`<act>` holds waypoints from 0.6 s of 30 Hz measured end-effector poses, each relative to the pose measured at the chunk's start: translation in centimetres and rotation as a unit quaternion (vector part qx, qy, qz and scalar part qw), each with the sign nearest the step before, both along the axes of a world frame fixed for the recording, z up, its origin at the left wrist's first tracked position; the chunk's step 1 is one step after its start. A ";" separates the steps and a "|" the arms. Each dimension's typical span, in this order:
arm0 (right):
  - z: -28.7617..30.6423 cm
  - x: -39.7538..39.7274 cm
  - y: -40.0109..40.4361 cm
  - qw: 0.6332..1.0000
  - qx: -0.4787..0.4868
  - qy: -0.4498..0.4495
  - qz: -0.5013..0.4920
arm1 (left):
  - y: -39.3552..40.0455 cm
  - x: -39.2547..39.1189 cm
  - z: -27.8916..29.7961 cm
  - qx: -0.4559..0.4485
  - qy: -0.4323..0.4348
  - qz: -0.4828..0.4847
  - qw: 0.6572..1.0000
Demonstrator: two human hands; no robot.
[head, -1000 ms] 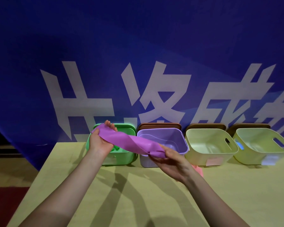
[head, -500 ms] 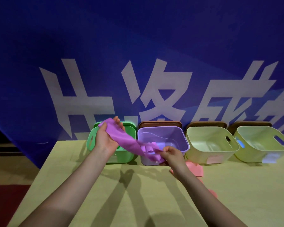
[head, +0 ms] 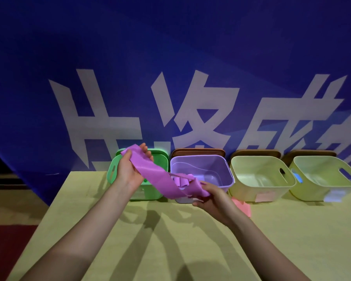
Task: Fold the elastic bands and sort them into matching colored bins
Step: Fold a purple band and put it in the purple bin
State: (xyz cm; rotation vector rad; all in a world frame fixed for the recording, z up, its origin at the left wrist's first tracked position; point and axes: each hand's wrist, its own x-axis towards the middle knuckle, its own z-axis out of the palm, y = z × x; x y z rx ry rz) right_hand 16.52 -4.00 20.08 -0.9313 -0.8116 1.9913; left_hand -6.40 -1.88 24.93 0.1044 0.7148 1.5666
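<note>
A wide purple elastic band (head: 153,175) stretches between my two hands above the table. My left hand (head: 130,169) grips its upper end in front of the green bin (head: 160,159). My right hand (head: 210,196) holds the bunched lower end just in front of the purple bin (head: 221,169), where the band folds into loops. The band slopes down from left to right and hides part of both bins.
Two pale yellow-green bins (head: 259,177) (head: 324,177) stand to the right along the table's back edge, each with a small label. A pink band (head: 242,206) lies on the yellow table (head: 292,240) behind my right wrist. A blue banner hangs behind.
My right hand turned and gathered the lower end into folds near the purple bin. My left hand rose slightly, holding the upper end higher.
</note>
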 end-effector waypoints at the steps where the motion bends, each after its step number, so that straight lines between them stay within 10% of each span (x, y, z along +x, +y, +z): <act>1: 0.3 0.0 -0.1 0.999 -0.019 0.048 0.002 | -0.1 0.0 0.0 -0.001 0.000 -0.001 1.000; 9: -0.3 0.2 1.0 0.985 -0.056 0.159 -0.037 | 0.4 -0.4 0.0 -0.018 -0.015 0.016 1.000; 18: -2.8 -1.6 0.5 0.983 0.062 -0.170 0.029 | -0.5 1.8 1.7 0.002 -0.027 -0.080 0.996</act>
